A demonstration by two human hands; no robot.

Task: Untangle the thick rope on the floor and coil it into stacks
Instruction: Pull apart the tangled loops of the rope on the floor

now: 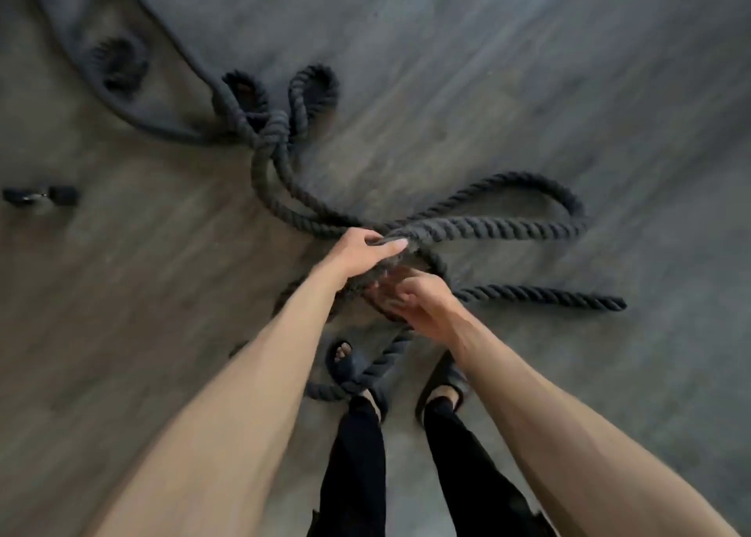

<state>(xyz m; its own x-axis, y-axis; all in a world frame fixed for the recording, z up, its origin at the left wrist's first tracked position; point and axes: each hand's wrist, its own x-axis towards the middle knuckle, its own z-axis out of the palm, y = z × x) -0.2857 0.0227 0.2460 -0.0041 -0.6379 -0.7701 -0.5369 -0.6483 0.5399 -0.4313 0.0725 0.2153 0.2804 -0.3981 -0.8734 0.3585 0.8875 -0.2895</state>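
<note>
Though knotted, dark rope (487,227) (thick, twisted)

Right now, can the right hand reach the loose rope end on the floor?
Probably yes: the rope end lies on bare floor right of the right hand, nothing between them.

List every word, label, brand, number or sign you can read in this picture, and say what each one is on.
None: no readable text shows anywhere in the head view.
The rope, the floor and the sandals carry no visible print.
The small dark object near the left edge is too blurred to tell whether it bears any mark.
</note>
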